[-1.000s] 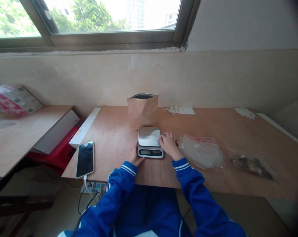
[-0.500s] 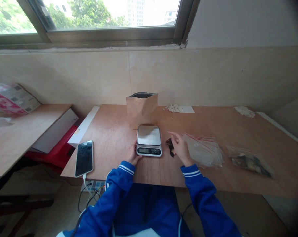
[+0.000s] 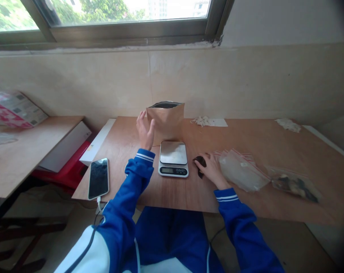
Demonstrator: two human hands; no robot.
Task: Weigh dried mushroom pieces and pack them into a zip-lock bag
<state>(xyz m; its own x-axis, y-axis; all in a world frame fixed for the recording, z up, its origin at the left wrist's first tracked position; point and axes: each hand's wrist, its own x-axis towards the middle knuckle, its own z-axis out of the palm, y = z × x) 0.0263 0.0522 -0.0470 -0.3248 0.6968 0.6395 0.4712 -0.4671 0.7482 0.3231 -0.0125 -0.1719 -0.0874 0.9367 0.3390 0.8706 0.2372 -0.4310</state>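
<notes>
A small digital kitchen scale with a bare steel platform sits on the wooden table in front of me. Behind it stands an open brown paper pouch. My left hand is raised with fingers apart, just left of the pouch and holding nothing. My right hand rests flat on the table right of the scale, fingertips touching a small dark piece. A stack of clear zip bags with red strips lies right beside that hand.
A filled clear bag of dark pieces lies far right. A phone on a cable lies near the table's left front corner. White scraps lie by the wall. A lower side table holds a pink-and-grey package.
My left hand left the scale's front corner and rose up beside the pouch. My right hand came off the scale's right edge and settled on the table by a small dark piece.
</notes>
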